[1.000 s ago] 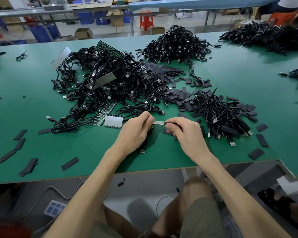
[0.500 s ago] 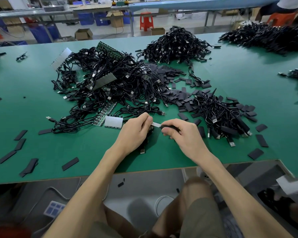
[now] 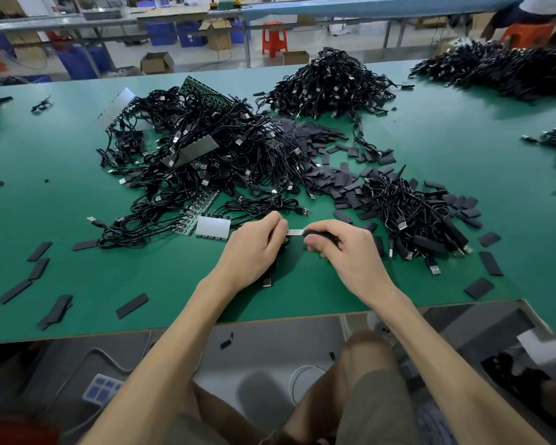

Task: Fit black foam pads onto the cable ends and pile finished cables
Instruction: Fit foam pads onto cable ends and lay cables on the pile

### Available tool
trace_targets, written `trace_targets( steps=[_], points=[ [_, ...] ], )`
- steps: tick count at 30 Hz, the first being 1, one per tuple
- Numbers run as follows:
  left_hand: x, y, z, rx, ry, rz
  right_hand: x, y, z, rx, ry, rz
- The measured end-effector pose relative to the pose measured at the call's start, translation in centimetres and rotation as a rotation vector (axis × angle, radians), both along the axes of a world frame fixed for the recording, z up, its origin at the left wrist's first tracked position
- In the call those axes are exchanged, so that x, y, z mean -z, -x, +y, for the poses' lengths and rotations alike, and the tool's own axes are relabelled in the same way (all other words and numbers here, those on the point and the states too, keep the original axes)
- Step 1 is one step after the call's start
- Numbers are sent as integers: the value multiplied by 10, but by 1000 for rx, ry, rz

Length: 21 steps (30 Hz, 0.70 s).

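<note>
Green worktop [image 3: 463, 162], tangled cable heap [image 3: 206, 162] behind. Our left hand [image 3: 254, 252] pinches the silver cable end [image 3: 294, 232]; right hand [image 3: 353, 255] fingers [image 3: 334, 227] clamp the black foam pad [image 3: 322, 234].

green table [image 3: 77, 194], cable heaps [image 3: 212, 162], foam pads [image 3: 490, 263]
</note>
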<state>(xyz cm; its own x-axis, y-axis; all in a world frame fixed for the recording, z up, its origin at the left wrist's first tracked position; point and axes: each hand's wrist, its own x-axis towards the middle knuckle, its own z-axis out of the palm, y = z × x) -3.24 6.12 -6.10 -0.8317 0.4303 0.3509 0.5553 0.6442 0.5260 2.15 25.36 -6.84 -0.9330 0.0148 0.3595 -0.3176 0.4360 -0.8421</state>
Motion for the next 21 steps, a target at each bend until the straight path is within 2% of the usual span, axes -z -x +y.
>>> trace_targets(
  steps=[11,14,21],
  points=[
    [0,-4,0,19,27,82,2,-1,-1,53,11,18],
    [-1,-7,1,10,35,118,2,-1,-2,65,-94,73],
    [0,-6,2,-4,20,109,0,-2,-2,27,-185,89]
  ],
)
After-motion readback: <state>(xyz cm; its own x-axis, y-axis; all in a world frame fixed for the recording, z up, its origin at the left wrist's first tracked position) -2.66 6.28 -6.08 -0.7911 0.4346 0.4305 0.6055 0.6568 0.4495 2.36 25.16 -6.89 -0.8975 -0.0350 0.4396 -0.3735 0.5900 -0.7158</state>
